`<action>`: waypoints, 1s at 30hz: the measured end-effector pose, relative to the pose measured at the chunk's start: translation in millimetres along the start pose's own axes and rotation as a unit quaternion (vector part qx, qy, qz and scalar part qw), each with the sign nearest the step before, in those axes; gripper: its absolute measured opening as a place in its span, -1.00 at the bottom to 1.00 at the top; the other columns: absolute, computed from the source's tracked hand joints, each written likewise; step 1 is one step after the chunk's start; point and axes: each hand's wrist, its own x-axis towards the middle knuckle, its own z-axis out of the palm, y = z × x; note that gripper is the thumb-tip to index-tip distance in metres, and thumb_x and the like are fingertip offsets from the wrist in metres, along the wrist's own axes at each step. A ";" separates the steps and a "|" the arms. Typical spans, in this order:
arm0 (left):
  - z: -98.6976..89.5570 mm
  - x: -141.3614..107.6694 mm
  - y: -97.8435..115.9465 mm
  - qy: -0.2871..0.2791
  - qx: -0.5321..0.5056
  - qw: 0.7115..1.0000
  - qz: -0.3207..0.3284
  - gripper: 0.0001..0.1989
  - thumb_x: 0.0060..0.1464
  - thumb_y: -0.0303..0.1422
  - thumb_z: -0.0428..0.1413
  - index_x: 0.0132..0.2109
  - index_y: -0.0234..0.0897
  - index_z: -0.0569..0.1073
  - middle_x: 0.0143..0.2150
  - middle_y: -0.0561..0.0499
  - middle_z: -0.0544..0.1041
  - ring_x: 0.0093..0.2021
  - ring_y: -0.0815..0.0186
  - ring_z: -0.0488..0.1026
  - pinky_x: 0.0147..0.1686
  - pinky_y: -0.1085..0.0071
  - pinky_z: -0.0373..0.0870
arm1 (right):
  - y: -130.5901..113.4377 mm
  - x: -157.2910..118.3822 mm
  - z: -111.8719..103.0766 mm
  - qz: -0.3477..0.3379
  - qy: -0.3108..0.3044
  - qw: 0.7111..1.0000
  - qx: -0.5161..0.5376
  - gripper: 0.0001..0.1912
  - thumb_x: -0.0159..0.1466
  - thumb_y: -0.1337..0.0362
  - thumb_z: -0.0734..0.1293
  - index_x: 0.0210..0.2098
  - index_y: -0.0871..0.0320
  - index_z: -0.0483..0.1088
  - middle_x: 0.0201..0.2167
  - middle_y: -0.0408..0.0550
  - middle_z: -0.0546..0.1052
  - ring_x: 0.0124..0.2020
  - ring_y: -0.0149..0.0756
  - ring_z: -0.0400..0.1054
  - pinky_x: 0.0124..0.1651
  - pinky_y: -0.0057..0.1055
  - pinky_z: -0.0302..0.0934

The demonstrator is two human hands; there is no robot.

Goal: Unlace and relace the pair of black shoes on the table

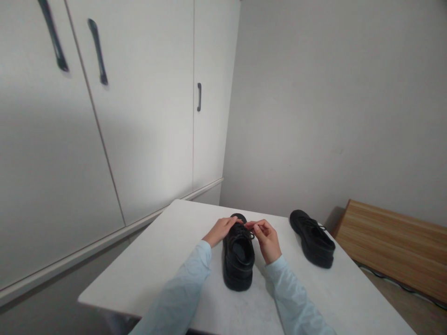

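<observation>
A black lace-up shoe [239,265] stands on the white table [146,270], its heel toward me and its toe pointing away. My left hand [224,229] rests over the left side of the shoe's front, fingers stretched across the top near the laces. On the other side, my right hand [265,237] is closed in a pinch at the black shoelace [250,235], thumb against forefinger. My fingers cover part of the lacing and the toe. A second black lace-up shoe [312,239] sits apart, to the right of my right hand.
White cupboard doors [150,116] with dark handles rise along the left. A grey wall [331,107] stands behind the table. Beyond the table's right edge is a wood-grain board [394,246], with a dark cable [394,281] running beneath it.
</observation>
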 end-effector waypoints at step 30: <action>-3.4 0.0 -3.5 -0.022 0.051 0.998 0.041 -0.61 0.14 -0.13 -0.06 -0.08 -0.22 0.52 -0.01 -0.03 0.52 0.09 0.19 0.37 0.13 0.28 0.19 | -7.0 6.0 -8.3 0.033 0.105 0.987 0.115 -0.74 0.06 0.12 0.41 -0.53 0.13 0.31 -0.51 -0.18 0.44 -0.54 -0.41 0.35 -0.55 -0.49 0.16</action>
